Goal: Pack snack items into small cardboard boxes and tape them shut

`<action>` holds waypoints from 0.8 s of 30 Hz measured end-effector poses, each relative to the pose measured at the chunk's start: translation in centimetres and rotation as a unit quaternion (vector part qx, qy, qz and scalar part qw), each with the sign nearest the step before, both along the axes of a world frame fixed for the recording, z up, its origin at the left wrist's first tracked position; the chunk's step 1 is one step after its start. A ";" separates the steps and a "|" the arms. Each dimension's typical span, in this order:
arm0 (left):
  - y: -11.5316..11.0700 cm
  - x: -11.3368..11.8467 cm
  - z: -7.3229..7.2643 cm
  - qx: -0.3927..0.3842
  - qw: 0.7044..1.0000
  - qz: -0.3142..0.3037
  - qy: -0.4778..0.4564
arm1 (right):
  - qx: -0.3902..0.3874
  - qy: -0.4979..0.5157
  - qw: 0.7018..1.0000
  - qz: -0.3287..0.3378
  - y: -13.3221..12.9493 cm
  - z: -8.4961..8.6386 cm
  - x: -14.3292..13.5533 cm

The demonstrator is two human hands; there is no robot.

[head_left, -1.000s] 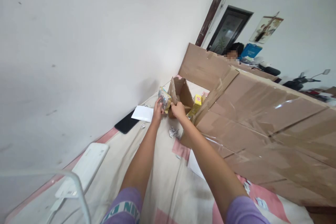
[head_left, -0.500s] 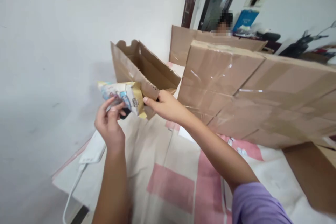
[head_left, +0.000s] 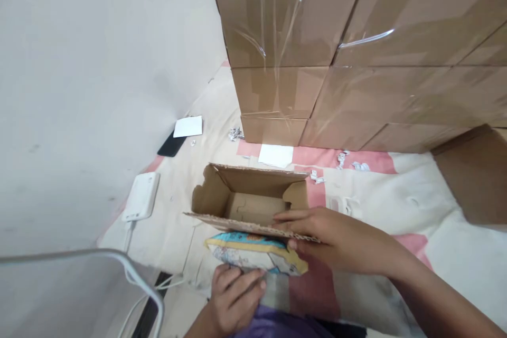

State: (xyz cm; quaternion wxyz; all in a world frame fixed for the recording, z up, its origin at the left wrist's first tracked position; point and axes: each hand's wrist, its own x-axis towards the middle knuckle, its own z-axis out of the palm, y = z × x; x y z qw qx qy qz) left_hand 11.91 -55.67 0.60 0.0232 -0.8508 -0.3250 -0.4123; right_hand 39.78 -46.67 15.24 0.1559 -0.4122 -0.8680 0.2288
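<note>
An open cardboard box (head_left: pixel 257 207) sits on the bed just in front of me, its inside showing bare brown cardboard. My right hand (head_left: pixel 322 229) grips the near wall at its right end, fingers inside and thumb outside. Against the outside of that wall is a soft plastic packet (head_left: pixel 255 254) printed in yellow, white and blue; its contents do not show. My left hand (head_left: pixel 236 296) holds the packet from below with curled fingers, the thumb being hidden. The right thumb lies close to the packet's right end; whether it touches I cannot tell.
Taped cardboard boxes (head_left: pixel 356 95) form a wall behind. A brown carton (head_left: pixel 475 179) stands right. On the bedding lie white paper (head_left: pixel 276 155), a black phone (head_left: pixel 171 145) under another paper, and a white power bank (head_left: pixel 141 196) with a cable. A grey bar (head_left: pixel 119 256) crosses lower left.
My view has tipped downward. The box, tilted and raised before, now stands lower and nearer me, its opening facing up. Both hands and the packet have come closer to my body.
</note>
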 end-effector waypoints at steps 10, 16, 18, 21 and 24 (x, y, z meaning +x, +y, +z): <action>6.1 -4.5 1.2 -0.001 0.997 0.033 0.063 | 0.175 -0.166 0.964 -0.111 -3.9 -4.7 0.1; 16.1 -9.8 0.6 -0.140 0.923 0.341 -0.108 | 0.269 -0.176 0.925 -0.203 -3.3 -6.0 0.1; 21.7 -11.8 0.7 -0.171 0.900 0.391 -0.086 | 0.294 -0.164 0.922 -0.192 -3.1 -6.6 0.3; 28.9 -13.7 -0.2 -0.240 0.868 0.434 -0.037 | 0.317 -0.137 0.922 -0.174 -2.8 -7.4 0.7; 32.5 -14.5 -1.9 -0.287 0.834 0.471 -0.001 | 0.312 -0.106 0.930 -0.162 -2.7 -7.9 1.2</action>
